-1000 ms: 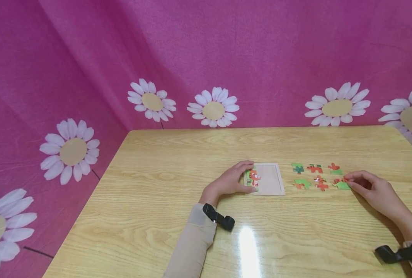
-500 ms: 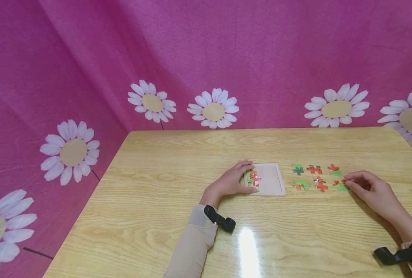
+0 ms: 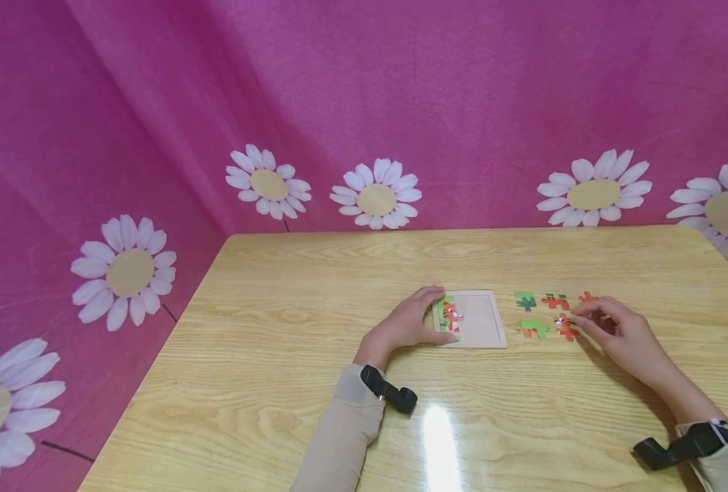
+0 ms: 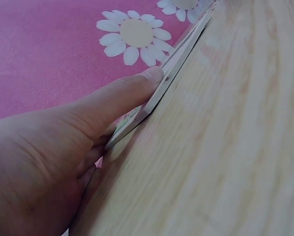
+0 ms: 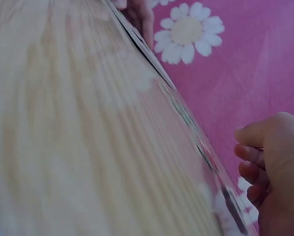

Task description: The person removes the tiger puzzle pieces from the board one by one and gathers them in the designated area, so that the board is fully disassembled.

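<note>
My left hand [image 3: 403, 321] grips the left end of a shallow wooden puzzle tray [image 3: 483, 320], thumb on the near rim and fingers at the far one. Inside, along the left side, lie fitted pieces with a tiger face [image 3: 451, 314]. In the left wrist view the thumb presses on the edge of the tray [image 4: 154, 101]. My right hand [image 3: 625, 342] pinches a puzzle piece, mostly hidden by thumb and forefinger, close over a red tiger piece [image 3: 565, 326]. The right wrist view shows this hand [image 5: 279, 162] with fingers curled in, beside the tabletop.
Loose puzzle pieces lie right of the tray: a green one [image 3: 525, 301], a red striped one [image 3: 555, 301], a green-and-orange one [image 3: 533, 329] and a red one [image 3: 588, 296] partly behind the right hand. A pink flowered cloth [image 3: 462, 102] hangs behind the wooden table [image 3: 278, 307].
My right hand has moved left from the rightmost lower puzzle piece, and that piece no longer shows at its spot. The left hand stays on the tray.
</note>
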The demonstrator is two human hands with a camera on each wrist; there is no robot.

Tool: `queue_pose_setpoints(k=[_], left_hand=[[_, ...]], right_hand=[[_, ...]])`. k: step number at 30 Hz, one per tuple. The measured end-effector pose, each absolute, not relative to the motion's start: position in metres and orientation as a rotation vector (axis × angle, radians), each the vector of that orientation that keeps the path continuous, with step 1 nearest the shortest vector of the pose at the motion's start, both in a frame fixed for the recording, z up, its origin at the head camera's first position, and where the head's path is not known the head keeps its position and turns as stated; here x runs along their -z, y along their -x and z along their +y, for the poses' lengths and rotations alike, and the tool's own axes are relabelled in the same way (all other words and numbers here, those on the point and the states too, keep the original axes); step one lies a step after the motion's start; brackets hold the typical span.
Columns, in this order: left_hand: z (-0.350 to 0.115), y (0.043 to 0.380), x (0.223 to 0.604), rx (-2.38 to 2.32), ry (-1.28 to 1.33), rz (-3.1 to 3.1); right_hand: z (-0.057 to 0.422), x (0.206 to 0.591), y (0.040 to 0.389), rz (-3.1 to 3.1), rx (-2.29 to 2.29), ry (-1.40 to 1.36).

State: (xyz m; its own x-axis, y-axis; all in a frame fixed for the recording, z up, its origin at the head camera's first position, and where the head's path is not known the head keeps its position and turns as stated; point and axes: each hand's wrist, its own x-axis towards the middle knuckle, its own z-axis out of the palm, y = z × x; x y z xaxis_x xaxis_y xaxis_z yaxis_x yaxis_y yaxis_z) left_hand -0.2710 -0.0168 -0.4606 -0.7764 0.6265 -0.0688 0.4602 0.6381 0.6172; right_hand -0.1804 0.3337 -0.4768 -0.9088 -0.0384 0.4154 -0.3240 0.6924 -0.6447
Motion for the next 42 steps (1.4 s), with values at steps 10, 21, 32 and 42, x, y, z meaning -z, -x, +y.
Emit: queue_pose_setpoints(k=[10, 21, 32, 42], left_hand=[[-0.018, 0.270, 0.462, -0.883, -0.835, 2.614], [-0.020, 0.272, 0.462, -0.825, -0.866, 2.618], [-0.019, 0.272, 0.460, -0.908, -0.833, 2.604], [-0.019, 0.273, 0.461, -0.939, -0.827, 2.610]], right_hand=[[0.295, 0.471, 0.200, -2.493, -1.146, -0.419], [0.250, 0.469, 0.222, -2.569, -1.175, -0.478], [0.215, 0.470, 0.242, -2.669, -1.175, -0.498], [0.197, 0.470, 0.252, -2.729, -1.158, -0.479]])
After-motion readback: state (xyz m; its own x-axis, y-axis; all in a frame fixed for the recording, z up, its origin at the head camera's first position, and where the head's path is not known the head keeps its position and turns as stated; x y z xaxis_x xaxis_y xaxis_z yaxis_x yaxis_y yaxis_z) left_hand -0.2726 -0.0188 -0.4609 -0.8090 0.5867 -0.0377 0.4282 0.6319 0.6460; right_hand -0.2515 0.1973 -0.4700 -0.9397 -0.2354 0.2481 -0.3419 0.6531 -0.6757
